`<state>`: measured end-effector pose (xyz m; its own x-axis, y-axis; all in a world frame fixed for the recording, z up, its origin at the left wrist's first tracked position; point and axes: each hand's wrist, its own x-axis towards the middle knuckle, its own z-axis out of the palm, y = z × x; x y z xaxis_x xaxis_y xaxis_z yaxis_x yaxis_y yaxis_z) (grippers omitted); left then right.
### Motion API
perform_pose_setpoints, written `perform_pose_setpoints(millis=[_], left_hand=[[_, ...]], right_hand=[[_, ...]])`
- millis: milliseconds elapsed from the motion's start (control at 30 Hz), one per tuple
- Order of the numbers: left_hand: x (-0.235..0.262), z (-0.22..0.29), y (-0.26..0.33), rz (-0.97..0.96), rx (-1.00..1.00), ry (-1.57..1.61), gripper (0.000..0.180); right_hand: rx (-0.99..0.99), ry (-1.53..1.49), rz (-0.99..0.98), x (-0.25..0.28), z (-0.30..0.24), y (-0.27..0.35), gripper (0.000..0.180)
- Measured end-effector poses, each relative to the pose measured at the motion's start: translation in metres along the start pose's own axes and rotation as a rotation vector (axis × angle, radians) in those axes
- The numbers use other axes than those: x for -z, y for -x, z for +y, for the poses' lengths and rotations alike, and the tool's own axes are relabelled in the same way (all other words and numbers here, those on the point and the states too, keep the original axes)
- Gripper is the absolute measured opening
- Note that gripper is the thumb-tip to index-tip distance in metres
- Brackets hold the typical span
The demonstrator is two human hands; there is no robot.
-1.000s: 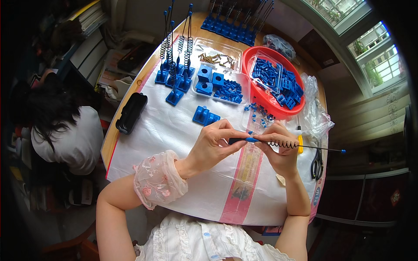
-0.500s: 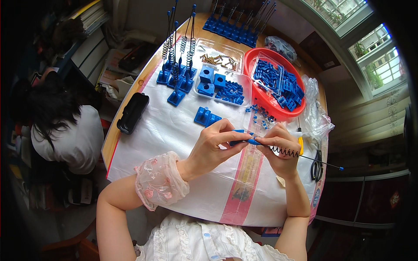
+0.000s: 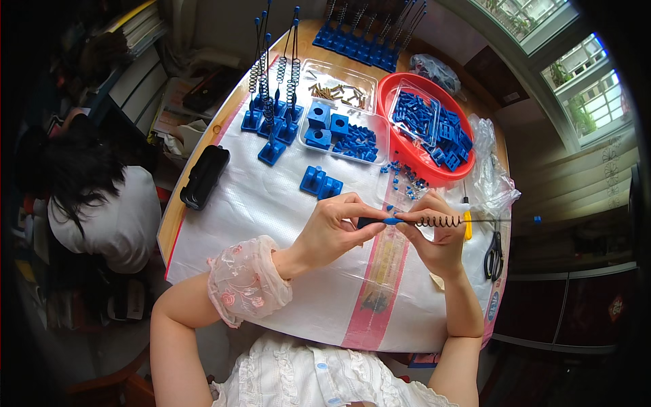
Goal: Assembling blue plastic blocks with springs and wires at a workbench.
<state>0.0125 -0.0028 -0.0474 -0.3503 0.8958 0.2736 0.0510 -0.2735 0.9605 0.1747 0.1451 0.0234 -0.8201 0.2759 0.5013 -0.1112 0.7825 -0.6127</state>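
My left hand (image 3: 331,229) pinches a small dark blue plastic base (image 3: 366,222), mostly covered by the fingers. In my right hand (image 3: 437,241) is a thin black rod with a coiled spring (image 3: 441,221) around it. The rod lies level, its blue tip (image 3: 537,219) pointing right. A blue sleeve (image 3: 392,220) bridges the gap between both hands' fingertips; whether it is seated in the base I cannot tell. Just beyond my left hand stand two joined-looking blue brackets (image 3: 321,182). Loose small blue pieces (image 3: 405,178) lie beyond my right hand.
Upright spring rods on blue bases (image 3: 272,150) stand far left, with another row (image 3: 356,49) at the back. A clear tray (image 3: 382,152) and red basin (image 3: 449,178) hold blue parts. Black case (image 3: 205,178), scissors (image 3: 494,256) and plastic bag (image 3: 485,163) flank the work area. A person (image 3: 108,217) sits left.
The spring rod has swung from slanting down to the right to nearly level, its tip rising. My left hand has shifted slightly, and both hands keep their pinch.
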Motion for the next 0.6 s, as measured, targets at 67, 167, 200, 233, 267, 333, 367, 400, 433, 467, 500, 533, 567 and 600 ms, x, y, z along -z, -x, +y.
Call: perform_pose_setpoints(millis=[67,167,200,233,267,333,367,400,433,467,500,533,567,600], left_hand=[[0.001,0.000,-0.001,-0.096,0.198,0.161,0.022],[0.008,0.001,-0.003,-0.246,0.408,0.309,0.022],[0.010,0.001,-0.004,-0.287,0.445,0.352,0.023],[0.011,0.002,-0.004,-0.332,0.482,0.396,0.024],[0.011,0.002,-0.005,-0.348,0.496,0.413,0.025],[0.010,0.001,-0.005,-0.381,0.526,0.447,0.026],[0.011,0.001,-0.006,-0.396,0.548,0.472,0.026],[0.013,0.001,-0.006,-0.411,0.569,0.496,0.026],[0.014,0.002,-0.006,-0.427,0.591,0.520,0.026],[0.014,0.003,-0.006,-0.430,0.626,0.572,0.025],[0.014,0.004,-0.005,-0.433,0.661,0.624,0.025],[0.014,0.005,-0.005,-0.437,0.697,0.674,0.025],[0.014,0.006,-0.006,-0.444,0.717,0.694,0.025],[0.014,0.007,-0.006,-0.451,0.737,0.714,0.025]], right_hand=[[-0.071,-0.027,-0.019,0.000,0.001,0.002,0.020],[-0.199,-0.127,-0.042,0.002,0.001,0.003,0.015],[-0.245,-0.171,-0.048,0.002,0.000,0.004,0.014],[-0.251,-0.182,-0.051,0.003,0.000,0.005,0.012],[-0.257,-0.193,-0.054,0.003,0.001,0.005,0.011],[-0.273,-0.244,-0.056,0.004,0.001,0.006,0.010],[-0.283,-0.284,-0.054,0.003,0.001,0.006,0.010],[-0.292,-0.325,-0.052,0.003,0.001,0.006,0.009],[-0.298,-0.338,-0.067,0.003,0.001,0.006,0.010],[-0.304,-0.352,-0.082,0.004,0.001,0.005,0.011],[-0.310,-0.366,-0.097,0.005,0.001,0.005,0.012],[-0.323,-0.386,-0.106,0.006,0.001,0.005,0.013],[-0.336,-0.407,-0.114,0.007,0.002,0.005,0.014],[-0.350,-0.427,-0.123,0.007,0.003,0.006,0.015]])
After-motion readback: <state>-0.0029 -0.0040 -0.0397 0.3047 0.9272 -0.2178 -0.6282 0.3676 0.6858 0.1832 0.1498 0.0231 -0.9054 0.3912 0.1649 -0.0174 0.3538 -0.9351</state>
